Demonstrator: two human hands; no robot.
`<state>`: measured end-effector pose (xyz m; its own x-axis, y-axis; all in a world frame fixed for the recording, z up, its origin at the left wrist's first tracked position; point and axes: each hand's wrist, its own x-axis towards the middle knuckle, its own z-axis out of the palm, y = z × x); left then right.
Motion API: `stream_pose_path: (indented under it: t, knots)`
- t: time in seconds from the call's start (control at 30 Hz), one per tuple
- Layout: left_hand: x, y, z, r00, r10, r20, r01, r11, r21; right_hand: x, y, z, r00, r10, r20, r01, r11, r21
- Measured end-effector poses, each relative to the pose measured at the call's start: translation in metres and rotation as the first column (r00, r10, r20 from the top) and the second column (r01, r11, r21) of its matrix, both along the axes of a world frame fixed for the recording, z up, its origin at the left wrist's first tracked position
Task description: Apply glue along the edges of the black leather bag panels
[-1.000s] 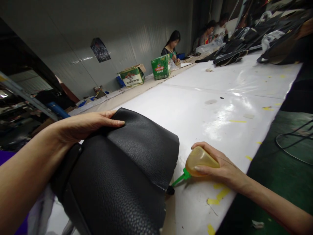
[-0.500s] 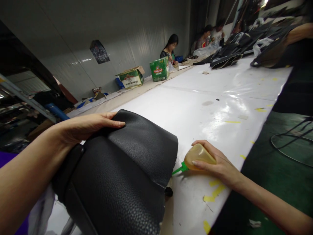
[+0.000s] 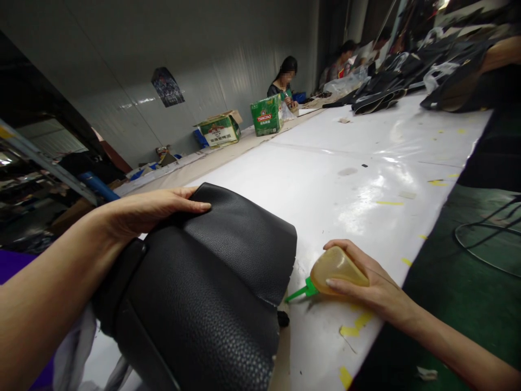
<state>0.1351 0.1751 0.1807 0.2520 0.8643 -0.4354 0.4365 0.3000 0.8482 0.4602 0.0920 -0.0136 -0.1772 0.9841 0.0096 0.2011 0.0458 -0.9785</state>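
Note:
A black grained leather piece (image 3: 211,293), apparently part of a bag, fills the lower middle of the head view. My left hand (image 3: 163,212) grips its upper edge, thumb on top and the other fingers hidden beneath. At the right, my right hand (image 3: 362,277) is wrapped round a squeeze bottle (image 3: 336,271) of amber liquid. The bottle lies tilted, its green nozzle (image 3: 299,293) pointing left, with the tip close by the leather's ragged right edge. Whether the tip touches the leather I cannot tell. A small black lump (image 3: 283,319) shows beside that edge.
The white-covered table (image 3: 260,168) carries yellow tape scraps (image 3: 356,326) near its right edge. Two green cartons (image 3: 266,117) stand along the far side, where a person (image 3: 283,81) sits. Black pieces (image 3: 407,81) are heaped at the far right, by another person's arm (image 3: 504,54).
My right hand and the bottle have shifted slightly right and down, and the nozzle tip sits a little lower. My left hand keeps its grip on the leather.

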Motion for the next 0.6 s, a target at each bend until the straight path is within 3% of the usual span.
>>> stream_pose_path:
  t: [0.1, 0.27, 0.4, 0.6]
  knots:
    - [0.001, -0.002, 0.000, 1.000, -0.010, -0.008, 0.010, 1.000, 0.015, 0.001, 0.000, -0.001, 0.998, 0.054, -0.025, -0.054, 0.998, -0.024]
    - [0.000, 0.002, -0.001, 0.999, 0.023, -0.028, -0.023, 1.000, -0.011, 0.003, 0.002, -0.003, 1.000, 0.012, 0.005, -0.013, 1.000, 0.021]
    - [0.000, 0.004, -0.002, 0.998, 0.051, -0.045, -0.052, 0.999, -0.013, 0.002, 0.000, -0.004, 0.998, 0.054, -0.011, -0.054, 0.998, -0.012]
    - [0.001, 0.003, -0.001, 0.998, 0.054, -0.036, -0.054, 0.998, -0.018, 0.006, 0.010, -0.003, 0.998, -0.025, 0.054, 0.022, 0.999, 0.045]
